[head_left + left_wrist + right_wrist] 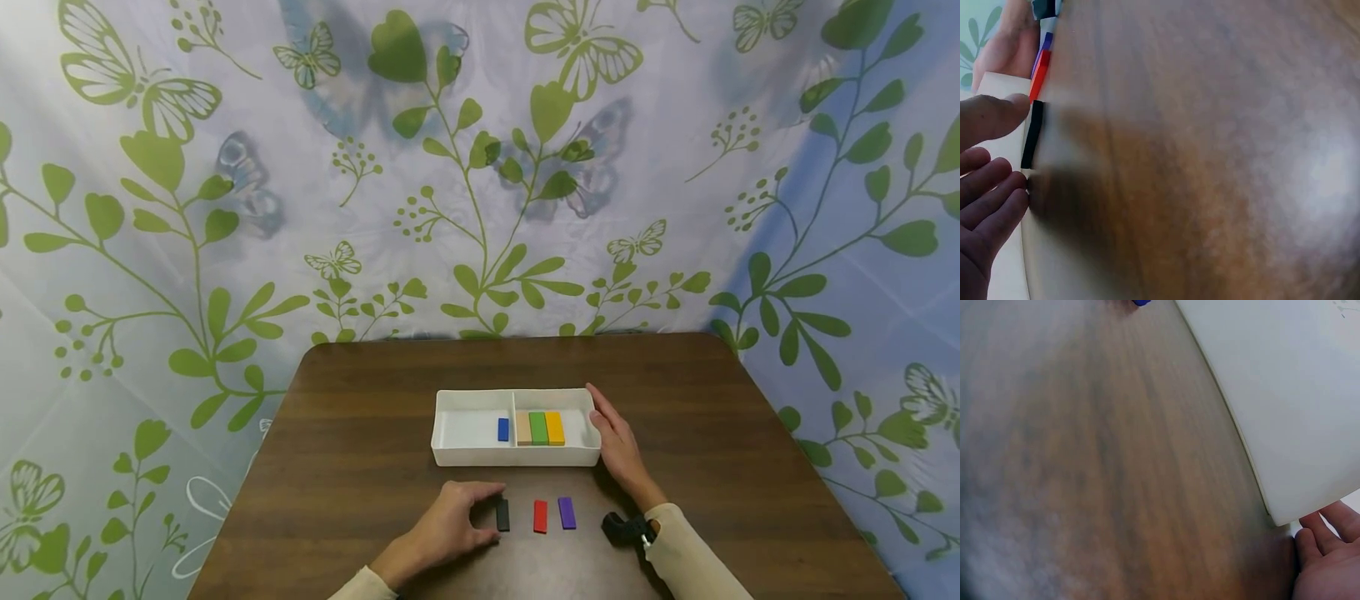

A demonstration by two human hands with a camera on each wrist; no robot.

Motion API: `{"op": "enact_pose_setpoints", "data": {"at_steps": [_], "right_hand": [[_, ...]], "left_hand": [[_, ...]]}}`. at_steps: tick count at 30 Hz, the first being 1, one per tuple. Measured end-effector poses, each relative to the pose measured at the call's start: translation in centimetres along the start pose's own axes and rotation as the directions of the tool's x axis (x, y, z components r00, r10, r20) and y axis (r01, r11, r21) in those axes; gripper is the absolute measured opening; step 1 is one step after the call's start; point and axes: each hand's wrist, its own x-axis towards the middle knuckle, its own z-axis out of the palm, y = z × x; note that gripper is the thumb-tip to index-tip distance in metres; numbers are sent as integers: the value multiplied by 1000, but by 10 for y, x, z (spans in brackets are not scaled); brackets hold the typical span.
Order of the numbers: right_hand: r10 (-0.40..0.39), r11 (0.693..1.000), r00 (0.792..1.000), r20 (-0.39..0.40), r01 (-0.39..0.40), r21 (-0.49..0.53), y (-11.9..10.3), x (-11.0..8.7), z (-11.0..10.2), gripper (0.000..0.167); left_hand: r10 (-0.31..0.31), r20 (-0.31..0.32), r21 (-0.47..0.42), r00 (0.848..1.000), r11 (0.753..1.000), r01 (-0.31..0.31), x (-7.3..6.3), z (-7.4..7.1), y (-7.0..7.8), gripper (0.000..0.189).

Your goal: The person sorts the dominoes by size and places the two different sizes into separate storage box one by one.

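Note:
A white two-compartment tray (480, 457) lies on the table. Its left compartment holds a blue block (503, 430); tan (523, 429), green (538, 429) and yellow (554, 428) blocks sit side by side in the right one. In front of the tray lie a black block (502, 515), a red block (540, 517) and a purple block (567, 513). My left hand (450, 521) is at the black block, thumb and fingers spread on either side; the left wrist view shows them apart. With extended fingers, my right hand (621, 450) rests against the tray's right end.
The brown wooden table (360, 417) reaches back to a curtain (510, 167) printed with leaves and butterflies. A black band (624, 530) is on the right wrist, close to the purple block.

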Motion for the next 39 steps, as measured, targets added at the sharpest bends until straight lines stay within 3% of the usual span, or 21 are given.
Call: {"op": "enact_pose_setpoints", "data": {"at_steps": [8,17,27,39], "right_hand": [[10,1000,1000,4,-10,-18,0,1,0,55],[0,1000,1000,0,0,5,2,1,1,55],[-9,1000,1000,-1,9,1,1,0,1,55],[-21,1000,1000,-11,21,-10,-1,-1,1,54]], "left_hand": [[-37,29,28,999,999,36,-1,2,3,59],[-24,38,63,999,998,22,0,4,2,56],[55,23,110,998,992,-58,1,6,1,57],[43,36,120,998,992,-47,4,4,2,53]]}}
